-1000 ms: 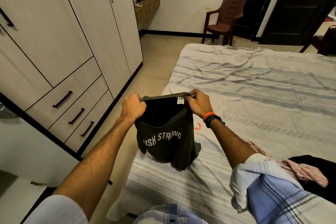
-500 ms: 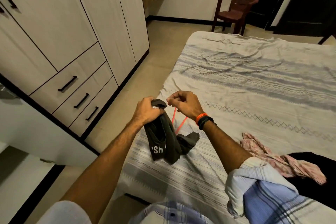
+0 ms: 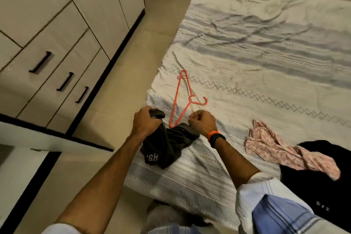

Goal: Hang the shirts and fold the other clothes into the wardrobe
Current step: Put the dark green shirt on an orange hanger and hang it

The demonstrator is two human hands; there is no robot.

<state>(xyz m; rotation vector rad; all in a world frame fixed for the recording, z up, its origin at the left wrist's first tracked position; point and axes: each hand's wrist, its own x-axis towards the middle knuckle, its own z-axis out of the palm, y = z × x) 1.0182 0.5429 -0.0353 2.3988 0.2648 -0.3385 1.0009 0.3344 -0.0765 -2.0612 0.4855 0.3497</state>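
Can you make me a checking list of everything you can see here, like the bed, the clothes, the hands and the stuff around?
Surface: bed under a wrinkled striped sheet.
Job's things: dark T-shirt bunched near the bed's edge; orange hanger lying flat beside it; pink patterned garment and black garment heaped on the right.
Clutter: nothing seen.
Hands: left hand grips the T-shirt's fabric; right hand is curled, apparently pinching the T-shirt's edge.
Cables: nothing seen.
Surroundings: wardrobe with three drawers on the left, tiled floor between it and the bed.
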